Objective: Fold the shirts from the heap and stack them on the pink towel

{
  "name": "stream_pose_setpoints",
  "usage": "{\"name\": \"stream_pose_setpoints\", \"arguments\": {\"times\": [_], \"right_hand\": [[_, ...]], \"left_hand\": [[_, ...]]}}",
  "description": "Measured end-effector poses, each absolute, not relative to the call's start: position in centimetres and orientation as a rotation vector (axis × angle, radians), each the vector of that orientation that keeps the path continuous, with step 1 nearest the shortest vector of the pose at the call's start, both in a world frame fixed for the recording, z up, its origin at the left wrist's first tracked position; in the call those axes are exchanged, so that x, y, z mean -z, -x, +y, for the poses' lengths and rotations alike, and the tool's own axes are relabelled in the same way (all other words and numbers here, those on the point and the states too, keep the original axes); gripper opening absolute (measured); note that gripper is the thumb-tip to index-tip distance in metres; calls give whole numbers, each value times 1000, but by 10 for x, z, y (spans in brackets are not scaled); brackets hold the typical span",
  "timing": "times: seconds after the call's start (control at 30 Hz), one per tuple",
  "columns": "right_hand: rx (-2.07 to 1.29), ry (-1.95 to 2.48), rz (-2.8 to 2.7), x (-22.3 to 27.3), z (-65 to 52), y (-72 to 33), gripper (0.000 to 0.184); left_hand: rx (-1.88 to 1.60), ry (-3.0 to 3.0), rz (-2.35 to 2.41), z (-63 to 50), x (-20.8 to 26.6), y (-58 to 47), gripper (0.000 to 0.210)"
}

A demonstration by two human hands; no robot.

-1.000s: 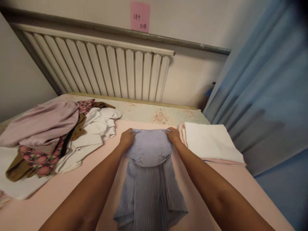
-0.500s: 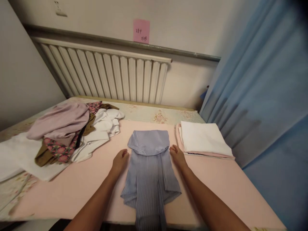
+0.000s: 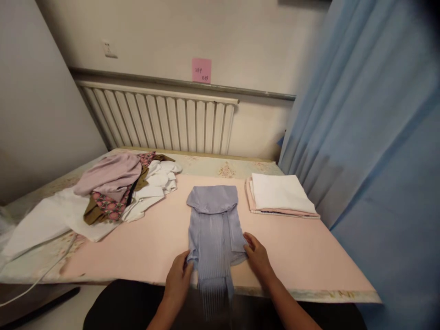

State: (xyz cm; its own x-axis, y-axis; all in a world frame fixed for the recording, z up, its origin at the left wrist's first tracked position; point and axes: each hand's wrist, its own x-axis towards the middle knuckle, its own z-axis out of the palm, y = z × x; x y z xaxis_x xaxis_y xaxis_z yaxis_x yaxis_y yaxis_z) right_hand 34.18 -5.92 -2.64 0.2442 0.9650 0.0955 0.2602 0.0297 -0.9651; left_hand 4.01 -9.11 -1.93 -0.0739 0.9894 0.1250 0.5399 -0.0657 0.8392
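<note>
A blue-grey ribbed garment (image 3: 213, 229) lies lengthwise before me, its far end folded over into a flap. Its near end hangs past the table's front edge. My left hand (image 3: 178, 275) pinches the lower left side of the cloth between thumb and fingers. On the opposite side, my right hand (image 3: 257, 256) grips the lower right corner the same way. The fingertips of both hands are partly hidden by the fabric.
A loose heap of clothes (image 3: 113, 176) in mauve, floral, brown and white lies on the left. To the right sits a folded stack (image 3: 280, 195), white on top. A pink cloth (image 3: 137, 250) covers the table. Behind are a radiator (image 3: 165, 121) and a blue curtain (image 3: 330, 151).
Both hands have come down from beside the folded flap to the garment's lower sides and taken hold there. The lower sides are drawn inward. My view has tilted up.
</note>
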Motion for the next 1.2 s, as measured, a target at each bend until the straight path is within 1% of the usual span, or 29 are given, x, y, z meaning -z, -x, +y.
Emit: {"name": "stream_pose_setpoints", "arguments": {"times": [0.23,0.4,0.53,0.67,0.8,0.97,1.2], "right_hand": [[-642,1479,-1361,28,-73,-338,38],[-598,1505,-1342,25,-75,-334,33],[-596,1567,-1307,16,-72,-333,33],[-600,1754,-1323,5,-63,-331,33],[-585,1828,-1360,1,-55,-329,26],[-604,1801,-1419,2,-59,-328,34],[-636,1767,-1500,3,-84,-334,31]], "left_hand": [[-1180,-1868,1797,-85,17,-44,39],[-1081,-2085,1871,-78,21,-48,42],[-818,-1960,1974,-67,10,-47,46],[-599,-1733,1938,-50,-10,-46,45],[-563,-1669,1958,-42,-16,-48,48],[-555,-1659,1928,-46,-11,-48,51],[-527,-1652,1916,-64,-6,-34,54]]}}
